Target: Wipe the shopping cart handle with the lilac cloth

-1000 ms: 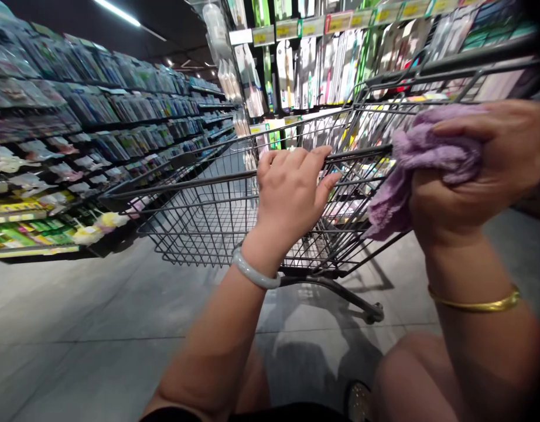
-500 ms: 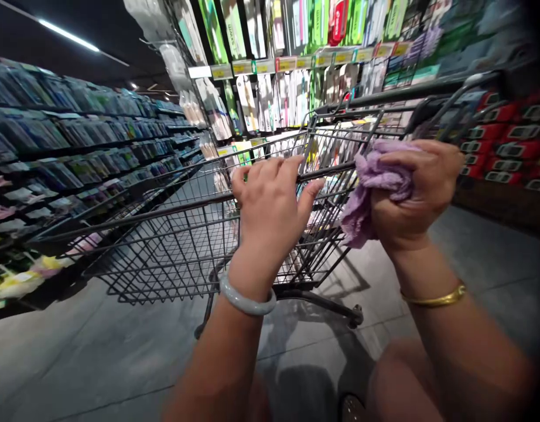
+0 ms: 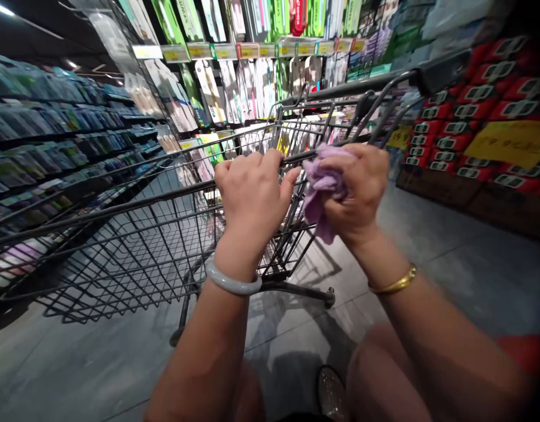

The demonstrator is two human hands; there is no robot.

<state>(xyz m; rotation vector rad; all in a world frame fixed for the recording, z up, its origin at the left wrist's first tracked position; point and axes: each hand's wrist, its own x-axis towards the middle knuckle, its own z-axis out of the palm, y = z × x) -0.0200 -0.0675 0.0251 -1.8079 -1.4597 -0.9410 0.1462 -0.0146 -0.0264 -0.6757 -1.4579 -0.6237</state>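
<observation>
A dark wire shopping cart [image 3: 133, 258] stands side-on in front of me. My left hand [image 3: 252, 193] is closed over the near top rail of its basket, fingers curled across the bar and thumb along the inner side. Bunched in my right hand [image 3: 360, 190] is a purple cloth [image 3: 323, 187], pressed around the same rail a little to the right. The cloth hides the rail there, and part of it hangs loose below my fist. The cart's push handle [image 3: 366, 85] rises behind, at the upper right.
Hanging racks of packaged goods [image 3: 235, 88] stand just behind the cart. Long stocked shelves [image 3: 54, 135] run down the left. Stacked red boxes [image 3: 481, 111] with a yellow price sign [image 3: 509, 143] stand on the right. Grey tiled floor [image 3: 402, 234] lies beneath.
My right hand has come left with the cloth along the rail, closer to my left hand. The left hand keeps its hold. The view has turned to the right.
</observation>
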